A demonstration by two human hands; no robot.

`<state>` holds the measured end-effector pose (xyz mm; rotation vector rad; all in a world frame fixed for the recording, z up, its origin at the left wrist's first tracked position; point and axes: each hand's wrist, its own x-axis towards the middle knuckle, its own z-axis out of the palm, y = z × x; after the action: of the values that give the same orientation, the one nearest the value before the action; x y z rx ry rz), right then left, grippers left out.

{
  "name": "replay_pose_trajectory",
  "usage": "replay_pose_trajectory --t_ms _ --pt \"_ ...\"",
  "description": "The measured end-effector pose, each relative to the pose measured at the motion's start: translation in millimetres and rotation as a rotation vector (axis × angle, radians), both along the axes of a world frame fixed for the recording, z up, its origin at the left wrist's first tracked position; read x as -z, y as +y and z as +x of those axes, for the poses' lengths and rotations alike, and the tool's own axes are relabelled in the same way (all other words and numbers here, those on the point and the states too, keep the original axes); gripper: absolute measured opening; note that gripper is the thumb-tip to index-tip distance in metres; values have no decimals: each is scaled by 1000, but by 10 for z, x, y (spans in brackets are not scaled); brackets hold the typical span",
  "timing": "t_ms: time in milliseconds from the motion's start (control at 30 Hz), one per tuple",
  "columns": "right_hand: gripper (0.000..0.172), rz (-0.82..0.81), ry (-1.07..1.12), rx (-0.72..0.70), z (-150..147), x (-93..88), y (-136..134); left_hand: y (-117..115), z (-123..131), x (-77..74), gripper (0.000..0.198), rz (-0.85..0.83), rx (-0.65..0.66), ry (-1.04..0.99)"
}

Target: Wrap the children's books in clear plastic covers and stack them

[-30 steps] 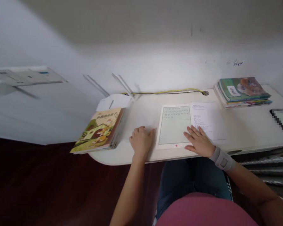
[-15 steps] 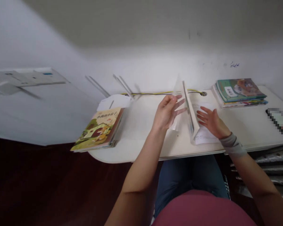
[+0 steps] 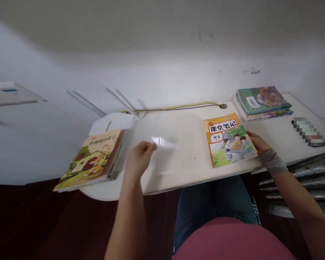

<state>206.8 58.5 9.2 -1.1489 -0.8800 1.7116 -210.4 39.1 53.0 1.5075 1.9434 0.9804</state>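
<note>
Orange-and-green book (image 3: 230, 142) is cover up over the white counter (image 3: 283, 144), near the front edge; whether it lies flat or is slightly raised, can't tell from here. Taking left and right as the person has them: right hand (image 3: 258, 142), grey band (image 3: 273, 162) on its wrist, is at the book's right edge, fingertips hidden by it, so how tight the grip is, can't tell. Left hand (image 3: 139, 159) is well left of the book, thumb and fingers pinched narrow on a clear plastic sheet (image 3: 159, 141), which spreads between that hand and the book, shiny near the fingertips. Farther left of the book, a pile of picture books (image 3: 94, 159) overhangs the counter's edge, a white rounded device (image 3: 103, 124) behind it. Behind the book, yellow and black cables (image 3: 176, 107) along the wall. Behind it to the right, another book stack (image 3: 262, 101); farther right, a part-pixelated phone (image 3: 310, 131).
</note>
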Motion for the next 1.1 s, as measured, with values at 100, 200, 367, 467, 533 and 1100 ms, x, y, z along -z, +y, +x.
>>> replay_pose_trajectory --t_ms 100,200,367,467,533,1100 --pt "42 37 -44 2 -32 2 -25 -159 -40 105 15 -7 -128 548" --pt "49 83 -130 36 6 42 -17 -272 384 183 33 251 -39 654" --pt "47 282 -525 198 187 222 43 -246 1284 501 50 247 549 589" --pt "48 527 -882 247 276 335 55 -222 1544 678 66 118 574 703" --pt "55 622 -1009 217 300 393 47 -236 1594 726 71 93 576 771" --pt "49 861 -836 -226 -157 -217 -64 -289 1638 689 69 80 579 792"
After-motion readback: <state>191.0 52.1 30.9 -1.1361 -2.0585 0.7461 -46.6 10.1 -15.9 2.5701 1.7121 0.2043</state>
